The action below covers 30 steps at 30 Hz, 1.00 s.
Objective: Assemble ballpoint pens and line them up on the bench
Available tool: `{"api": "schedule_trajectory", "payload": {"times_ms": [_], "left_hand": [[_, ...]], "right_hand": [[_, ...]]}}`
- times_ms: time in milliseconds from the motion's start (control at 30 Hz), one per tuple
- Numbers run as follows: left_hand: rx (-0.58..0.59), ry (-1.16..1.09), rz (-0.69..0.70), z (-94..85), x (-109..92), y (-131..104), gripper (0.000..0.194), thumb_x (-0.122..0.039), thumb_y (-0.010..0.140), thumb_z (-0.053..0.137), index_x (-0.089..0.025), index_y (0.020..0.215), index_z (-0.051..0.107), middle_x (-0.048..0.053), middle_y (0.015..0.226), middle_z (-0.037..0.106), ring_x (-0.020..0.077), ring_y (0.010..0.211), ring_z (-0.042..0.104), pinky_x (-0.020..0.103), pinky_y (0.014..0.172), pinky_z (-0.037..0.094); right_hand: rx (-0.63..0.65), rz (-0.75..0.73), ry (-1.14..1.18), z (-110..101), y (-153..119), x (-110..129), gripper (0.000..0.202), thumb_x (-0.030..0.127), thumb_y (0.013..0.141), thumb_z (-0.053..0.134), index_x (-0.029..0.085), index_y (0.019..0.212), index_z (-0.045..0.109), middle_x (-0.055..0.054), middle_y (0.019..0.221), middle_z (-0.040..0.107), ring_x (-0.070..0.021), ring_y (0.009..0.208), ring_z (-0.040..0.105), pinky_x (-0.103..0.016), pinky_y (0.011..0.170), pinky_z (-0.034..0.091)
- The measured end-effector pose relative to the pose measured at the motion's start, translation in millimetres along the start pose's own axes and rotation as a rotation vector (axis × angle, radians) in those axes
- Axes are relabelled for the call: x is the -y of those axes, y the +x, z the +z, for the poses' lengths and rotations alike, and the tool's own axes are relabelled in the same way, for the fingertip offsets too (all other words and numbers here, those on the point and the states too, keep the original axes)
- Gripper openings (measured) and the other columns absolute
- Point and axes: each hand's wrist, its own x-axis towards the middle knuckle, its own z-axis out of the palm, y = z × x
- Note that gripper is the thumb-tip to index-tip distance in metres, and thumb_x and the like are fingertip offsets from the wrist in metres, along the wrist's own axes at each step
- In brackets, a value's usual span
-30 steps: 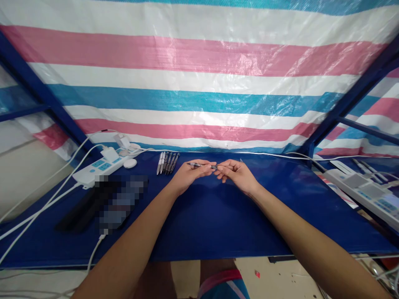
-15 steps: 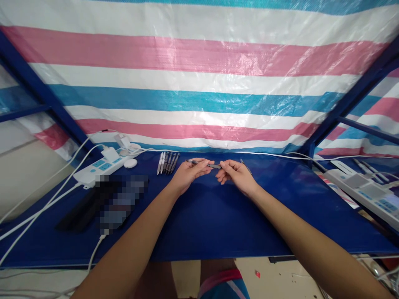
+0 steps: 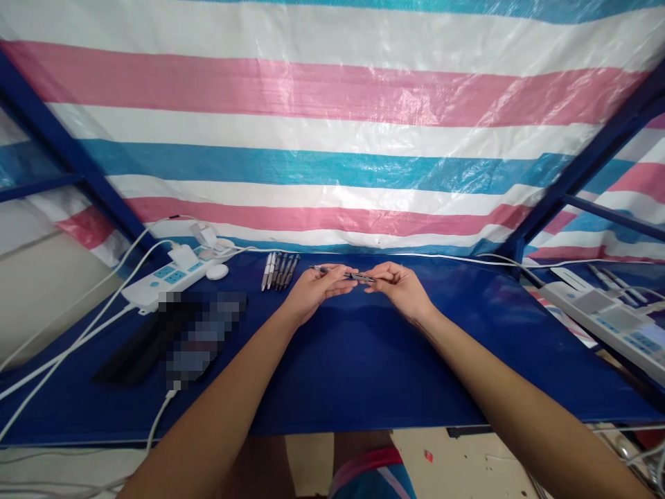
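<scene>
My left hand (image 3: 323, 290) is closed around a dark pen (image 3: 359, 276), held almost level above the blue table. The pen's thin end shows past the left side of that hand. My right hand (image 3: 402, 290) pinches the pen's other end between thumb and fingers. Just where its fingertips meet the pen is too small to make out clearly. To the left of both hands, a row of several pens (image 3: 280, 272) lies side by side on the table, some with white barrels and some dark.
A white power strip (image 3: 174, 277) with plugs and cables sits at the left, beside a round white object (image 3: 217, 272). Nearer lies a blurred-out phone-like device (image 3: 202, 343) with a cable. Another power strip (image 3: 618, 326) stands at the right. Striped sheeting (image 3: 332, 166) hangs behind the table.
My right hand has shifted slightly right and turned, its fingers now more gathered at the pen's end. The thin object seen behind it on the table no longer shows. My left hand stays put.
</scene>
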Motion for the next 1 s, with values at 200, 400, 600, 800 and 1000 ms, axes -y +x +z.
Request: {"api": "schedule_trajectory", "payload": {"times_ms": [200,400,600,800,1000], "left_hand": [[0.005,-0.002,0.010,-0.6,1.7,0.4,0.039,-0.047,0.094,0.083,-0.016,0.118,0.080,0.017,0.140,0.074,0.0280,0.116,0.078,0.048,0.112,0.058],[0.003,0.004,-0.021,-0.2,5.6,0.9,0.038,-0.046,0.091,0.086,-0.017,0.115,0.081,0.015,0.128,0.079,0.0272,0.110,0.079,0.050,0.112,0.058],[-0.006,0.020,-0.022,1.2,8.6,2.0,0.038,-0.044,0.087,0.090,-0.017,0.113,0.083,0.014,0.121,0.081,0.0265,0.109,0.078,0.050,0.113,0.056],[-0.019,0.016,-0.016,0.8,9.2,2.2,0.039,-0.044,0.085,0.091,-0.017,0.113,0.084,0.014,0.120,0.081,0.0264,0.109,0.078,0.050,0.111,0.057],[-0.029,0.013,-0.030,0.8,7.8,1.9,0.039,-0.043,0.085,0.091,-0.017,0.113,0.084,0.015,0.120,0.081,0.0254,0.106,0.078,0.049,0.110,0.057]], "right_hand": [[0.062,0.063,0.026,0.7,-0.8,1.6,0.045,0.040,0.077,0.095,0.024,0.113,0.072,-0.005,0.111,0.081,-0.0239,0.098,0.080,-0.039,0.082,0.068],[0.158,0.171,-0.069,7.6,-6.2,6.3,0.042,0.060,0.093,0.079,0.021,0.105,0.073,-0.006,0.088,0.079,-0.0175,0.071,0.075,-0.029,0.061,0.061],[0.098,0.086,-0.086,6.9,-3.5,3.3,0.041,0.057,0.083,0.090,0.023,0.100,0.072,-0.005,0.096,0.079,-0.0175,0.076,0.072,-0.030,0.062,0.060],[0.095,0.139,-0.058,7.5,-3.9,0.8,0.043,0.062,0.091,0.079,0.023,0.105,0.071,-0.005,0.091,0.077,-0.0169,0.071,0.072,-0.029,0.060,0.058],[0.068,0.053,-0.075,3.5,-2.6,1.6,0.049,0.046,0.074,0.098,0.026,0.108,0.070,-0.004,0.105,0.078,-0.0187,0.085,0.074,-0.027,0.061,0.057]]}}
